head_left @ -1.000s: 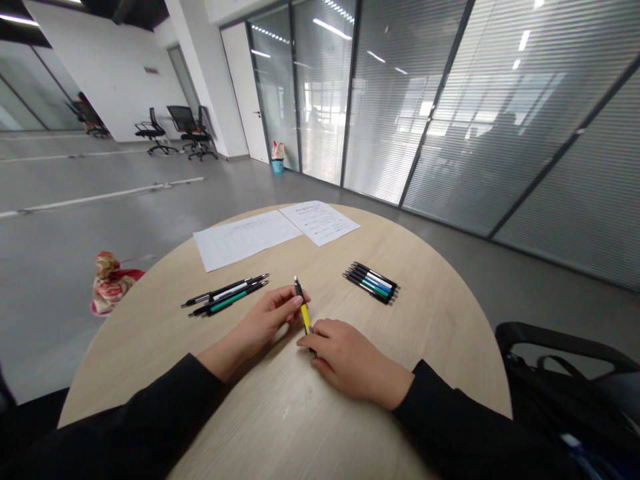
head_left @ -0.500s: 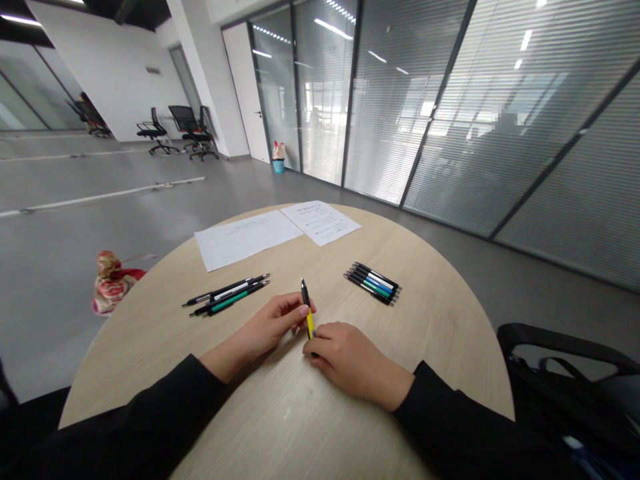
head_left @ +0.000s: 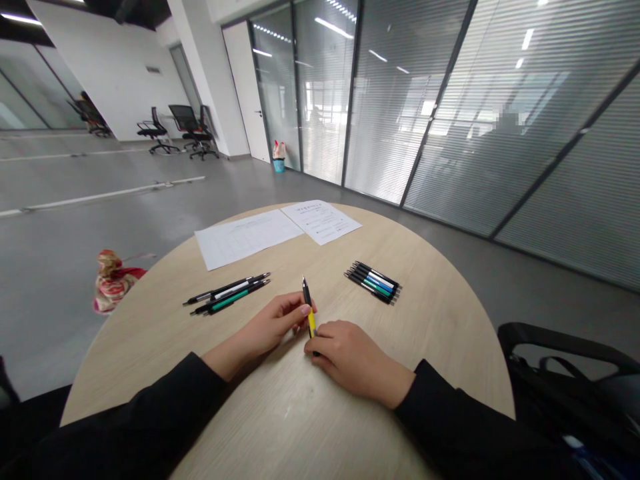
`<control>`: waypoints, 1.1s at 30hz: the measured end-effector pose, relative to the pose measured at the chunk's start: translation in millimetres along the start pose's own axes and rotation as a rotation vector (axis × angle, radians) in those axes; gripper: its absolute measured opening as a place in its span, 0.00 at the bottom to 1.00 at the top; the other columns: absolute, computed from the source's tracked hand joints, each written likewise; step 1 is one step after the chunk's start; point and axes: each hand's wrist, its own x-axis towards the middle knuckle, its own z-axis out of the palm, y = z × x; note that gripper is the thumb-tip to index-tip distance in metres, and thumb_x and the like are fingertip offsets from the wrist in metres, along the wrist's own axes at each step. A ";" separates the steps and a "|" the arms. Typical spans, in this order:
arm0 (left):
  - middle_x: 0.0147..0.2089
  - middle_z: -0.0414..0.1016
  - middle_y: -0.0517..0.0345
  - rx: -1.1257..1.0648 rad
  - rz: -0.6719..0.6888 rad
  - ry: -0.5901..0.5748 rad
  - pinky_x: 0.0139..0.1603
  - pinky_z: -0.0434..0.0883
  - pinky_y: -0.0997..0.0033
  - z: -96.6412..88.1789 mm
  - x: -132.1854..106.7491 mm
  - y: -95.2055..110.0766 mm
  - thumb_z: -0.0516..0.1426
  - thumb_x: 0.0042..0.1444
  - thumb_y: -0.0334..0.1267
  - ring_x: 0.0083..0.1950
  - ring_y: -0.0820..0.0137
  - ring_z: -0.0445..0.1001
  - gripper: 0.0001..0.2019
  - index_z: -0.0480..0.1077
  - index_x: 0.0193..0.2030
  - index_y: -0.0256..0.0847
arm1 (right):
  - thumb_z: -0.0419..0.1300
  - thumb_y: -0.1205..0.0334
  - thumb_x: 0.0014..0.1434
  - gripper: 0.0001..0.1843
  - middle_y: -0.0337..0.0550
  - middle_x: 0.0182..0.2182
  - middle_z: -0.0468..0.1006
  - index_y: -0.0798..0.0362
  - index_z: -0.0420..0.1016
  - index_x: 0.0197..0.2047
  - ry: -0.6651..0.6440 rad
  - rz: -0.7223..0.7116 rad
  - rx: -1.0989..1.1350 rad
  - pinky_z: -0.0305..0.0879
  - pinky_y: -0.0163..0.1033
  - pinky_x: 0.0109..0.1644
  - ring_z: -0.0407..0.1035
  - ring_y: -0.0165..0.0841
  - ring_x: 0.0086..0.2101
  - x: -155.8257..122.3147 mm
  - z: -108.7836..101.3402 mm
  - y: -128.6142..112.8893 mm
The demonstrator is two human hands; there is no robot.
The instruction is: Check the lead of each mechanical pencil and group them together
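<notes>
Pinched together on the barrel, the left hand (head_left: 267, 327) and right hand (head_left: 350, 357) hold a slim yellow-and-black pen (head_left: 311, 319) between them, tilted upright above a pale wooden round table (head_left: 430, 340).

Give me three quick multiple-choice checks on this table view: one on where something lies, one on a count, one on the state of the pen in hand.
1. Where does the bunch of pens with blue and green bands lie relative to the yellow pen?
A. On the printed sheets
B. To its right, on the round wooden table
C. Under the left hand

2. How many printed sheets lie on the table?
A. One
B. Three
C. Two

3. What state is the yellow pen in?
A. Held between the left hand and the right hand
B. Held by the right hand alone
C. Lying untouched

1: B, the bunch lies on the wood, off the paper.
2: C, two sheets lie side by side at the far side.
3: A, fingers of both hands are on the pen.
</notes>
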 end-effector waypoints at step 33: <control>0.28 0.65 0.63 -0.031 -0.011 -0.016 0.32 0.60 0.73 1.7 0.2 -3.4 0.59 0.61 0.49 0.30 0.73 0.61 0.15 0.68 0.32 0.39 | 0.58 0.66 0.67 0.05 0.43 0.37 0.77 0.53 0.76 0.41 0.001 0.013 -0.024 0.62 0.38 0.42 0.70 0.34 0.37 -2.1 -7.2 3.2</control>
